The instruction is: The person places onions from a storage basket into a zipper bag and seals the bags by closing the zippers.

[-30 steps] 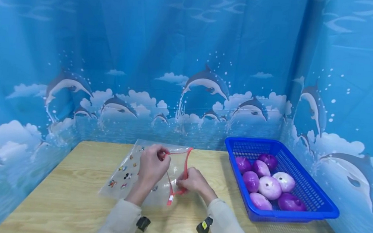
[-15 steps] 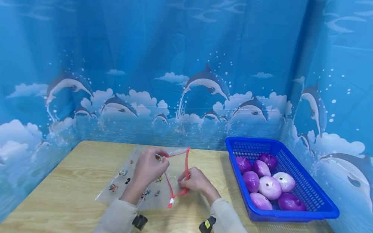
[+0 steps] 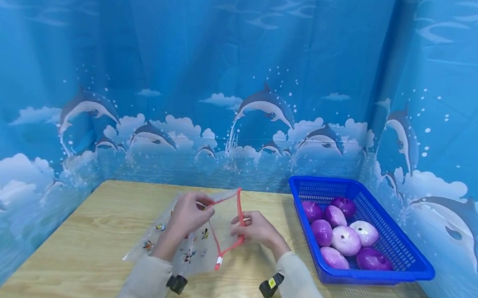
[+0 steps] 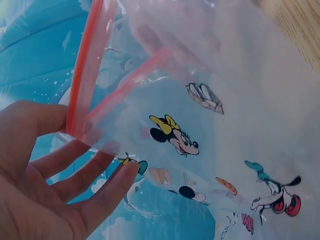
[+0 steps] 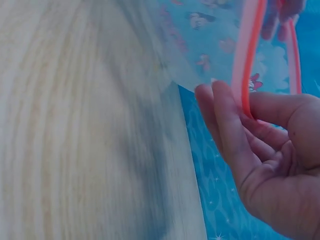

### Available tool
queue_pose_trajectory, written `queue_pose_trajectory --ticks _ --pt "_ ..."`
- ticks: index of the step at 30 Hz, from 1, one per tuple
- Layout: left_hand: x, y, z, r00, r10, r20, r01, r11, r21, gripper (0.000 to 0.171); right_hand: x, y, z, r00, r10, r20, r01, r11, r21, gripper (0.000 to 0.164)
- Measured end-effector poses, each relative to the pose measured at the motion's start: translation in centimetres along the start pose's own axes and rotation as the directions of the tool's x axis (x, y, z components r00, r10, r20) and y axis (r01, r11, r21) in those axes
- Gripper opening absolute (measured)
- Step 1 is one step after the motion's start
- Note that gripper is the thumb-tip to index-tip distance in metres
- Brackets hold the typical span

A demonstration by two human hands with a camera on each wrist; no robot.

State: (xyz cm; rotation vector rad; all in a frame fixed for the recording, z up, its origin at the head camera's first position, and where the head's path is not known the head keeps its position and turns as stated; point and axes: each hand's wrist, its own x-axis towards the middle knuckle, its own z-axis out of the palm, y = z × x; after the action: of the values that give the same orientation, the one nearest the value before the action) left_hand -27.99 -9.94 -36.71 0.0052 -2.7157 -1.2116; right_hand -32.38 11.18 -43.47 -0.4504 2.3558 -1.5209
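Observation:
A clear zip-top plastic bag (image 3: 200, 256) with cartoon prints lies over the middle of the table, its mouth spread wide. Red zip strips (image 3: 239, 205) edge this mouth, and a white-and-red slider (image 3: 218, 262) sits at the near corner. My left hand (image 3: 189, 214) pinches the left strip between thumb and finger; the other fingers extend along the outside of the bag (image 4: 225, 125) in the left wrist view. On the opposite side, my right hand (image 3: 260, 228) pinches the right strip, with fingertips reaching past it, as the right wrist view shows.
A blue plastic basket (image 3: 409, 268) with several purple and whitish round onions (image 3: 346, 241) stands to the right on the wooden table (image 3: 84, 230). A dolphin-printed blue curtain (image 3: 212, 69) hangs behind and at both sides.
My left hand has moved slightly left and down with its side of the bag, so the mouth is wider. My right hand has shifted a little right, its fingers now less curled.

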Motion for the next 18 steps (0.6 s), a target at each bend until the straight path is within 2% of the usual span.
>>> queue_pose_trajectory --ticks 4,10,18 --pt "0.2 -0.4 -0.1 0.998 -0.017 0.061 0.019 0.999 -0.041 0.021 0.0 0.2 -0.6 0.999 -0.015 0.052 0.012 0.998 0.066 0.038" --pt "0.2 -1.2 -0.8 0.986 -0.041 0.162 0.061 0.991 -0.12 0.024 -0.2 0.2 -1.1 0.994 -0.041 0.096 0.03 0.993 0.114 0.038" --pt "0.4 -1.2 -1.2 0.976 -0.078 0.201 0.09 0.995 -0.051 0.023 -0.2 0.4 -1.4 0.993 -0.041 0.109 0.028 0.992 0.123 0.036"
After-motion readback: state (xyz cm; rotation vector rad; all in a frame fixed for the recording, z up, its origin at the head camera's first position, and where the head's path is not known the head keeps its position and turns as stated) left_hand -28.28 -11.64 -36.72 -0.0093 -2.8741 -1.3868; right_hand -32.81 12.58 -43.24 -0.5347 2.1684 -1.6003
